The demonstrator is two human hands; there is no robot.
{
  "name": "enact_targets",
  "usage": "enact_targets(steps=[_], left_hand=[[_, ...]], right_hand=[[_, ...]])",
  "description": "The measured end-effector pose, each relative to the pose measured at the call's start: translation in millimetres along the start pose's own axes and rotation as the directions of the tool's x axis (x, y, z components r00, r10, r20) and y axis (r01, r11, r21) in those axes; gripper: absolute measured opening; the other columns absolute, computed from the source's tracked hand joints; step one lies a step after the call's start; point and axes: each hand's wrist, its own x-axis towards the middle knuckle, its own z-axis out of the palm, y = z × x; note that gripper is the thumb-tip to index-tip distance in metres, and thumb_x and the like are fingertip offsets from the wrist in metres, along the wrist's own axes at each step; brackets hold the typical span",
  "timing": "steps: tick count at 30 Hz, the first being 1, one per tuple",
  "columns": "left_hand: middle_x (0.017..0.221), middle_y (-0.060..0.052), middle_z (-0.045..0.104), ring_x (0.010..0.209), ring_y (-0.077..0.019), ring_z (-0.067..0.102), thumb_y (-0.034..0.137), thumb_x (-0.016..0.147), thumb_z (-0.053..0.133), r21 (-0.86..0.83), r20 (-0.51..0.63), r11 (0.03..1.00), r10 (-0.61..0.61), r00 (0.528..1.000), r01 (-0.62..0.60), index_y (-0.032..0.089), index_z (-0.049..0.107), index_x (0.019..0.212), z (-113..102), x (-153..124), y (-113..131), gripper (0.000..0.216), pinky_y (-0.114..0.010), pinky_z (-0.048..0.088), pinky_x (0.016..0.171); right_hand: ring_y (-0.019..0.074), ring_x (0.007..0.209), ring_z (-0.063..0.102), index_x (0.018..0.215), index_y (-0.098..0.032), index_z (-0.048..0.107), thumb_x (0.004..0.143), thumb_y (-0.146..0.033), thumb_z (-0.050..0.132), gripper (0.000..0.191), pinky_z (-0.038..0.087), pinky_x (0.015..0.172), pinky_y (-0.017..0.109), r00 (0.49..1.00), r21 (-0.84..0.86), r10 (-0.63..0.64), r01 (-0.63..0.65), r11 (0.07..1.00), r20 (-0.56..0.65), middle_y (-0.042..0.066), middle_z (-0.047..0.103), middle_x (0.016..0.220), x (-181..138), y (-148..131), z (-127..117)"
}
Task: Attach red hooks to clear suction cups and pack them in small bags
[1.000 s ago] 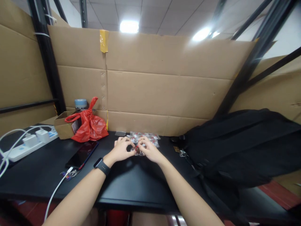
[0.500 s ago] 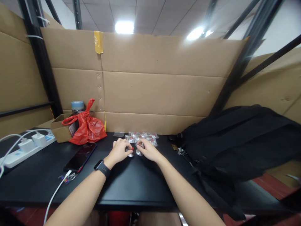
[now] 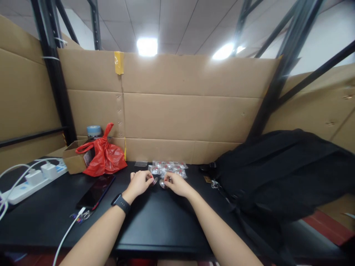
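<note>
Before the packets [image 3: 168,168], my left hand [image 3: 139,183] pinches one disc [image 3: 155,181], my right hand [image 3: 178,184] another disc [image 3: 162,184], probably for steadiness

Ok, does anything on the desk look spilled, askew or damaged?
Nothing stands out as spilled or damaged. The left hand holds one shiny piece, the right hand a second piece, with clear packets bunched behind. Fine damage would be too small to tell.

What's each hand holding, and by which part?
Left hand: small clear disc, apparently pinched at its red part. Right hand: second clear disc, pinched on the side nearest that hand; exact grip point hidden.
</note>
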Motion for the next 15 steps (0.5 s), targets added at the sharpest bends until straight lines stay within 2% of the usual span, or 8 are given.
enact_targets(steps=[2, 7, 10, 15], left_hand=[[0.085, 0.001, 0.076, 0.089, -0.0195, 0.067, 0.031, 0.087, 0.057, -0.032, 0.001, 0.999, -0.016, 1.0, 0.016, 0.025, 0.07, 0.083, 0, 1, 0, 0.014, -0.033, 0.033, 0.086], [0.088, 0.0, 0.077, 0.087, -0.0186, 0.069, 0.032, 0.086, 0.058, -0.123, 0.033, 0.992, -0.038, 0.999, 0.042, 0.024, 0.07, 0.087, 5, 2, -1, 0.015, -0.029, 0.04, 0.085], [0.09, 0.0, 0.077, 0.088, -0.0181, 0.07, 0.032, 0.086, 0.057, -0.174, 0.038, 0.985, -0.013, 0.999, 0.019, 0.023, 0.071, 0.086, 11, 3, -4, 0.017, -0.027, 0.043, 0.085], [0.092, -0.003, 0.077, 0.089, -0.0195, 0.071, 0.038, 0.086, 0.057, -0.281, 0.036, 0.959, -0.023, 0.999, 0.032, 0.02, 0.07, 0.091, 19, 7, -12, 0.023, -0.028, 0.048, 0.085]], right_hand=[[0.0151, 0.064, 0.063, 0.083, -0.018, 0.057, 0.083, -0.018, 0.058, 0.001, 0.045, 0.062, 0.025, 1.0, 0.143, -0.009, 0.006, 0.99, 0.017, 0.002, 0.068, 0.076, 0, -6, 2], [0.0191, 0.075, 0.07, 0.089, -0.019, 0.053, 0.084, -0.043, 0.063, 0.027, 0.051, 0.062, 0.027, 0.998, 0.437, 0.008, -0.031, 0.899, 0.055, 0.004, 0.068, 0.083, 1, -15, 12], [0.0202, 0.079, 0.071, 0.087, -0.018, 0.051, 0.077, -0.057, 0.067, 0.043, 0.054, 0.061, 0.028, 0.997, 0.536, 0.032, -0.066, 0.842, 0.072, 0.007, 0.066, 0.096, 1, -16, 17], [0.0212, 0.08, 0.074, 0.091, -0.02, 0.049, 0.073, -0.063, 0.069, 0.051, 0.057, 0.069, 0.032, 0.99, 0.627, 0.097, -0.142, 0.765, 0.106, 0.005, 0.068, 0.092, -1, -20, 17]])
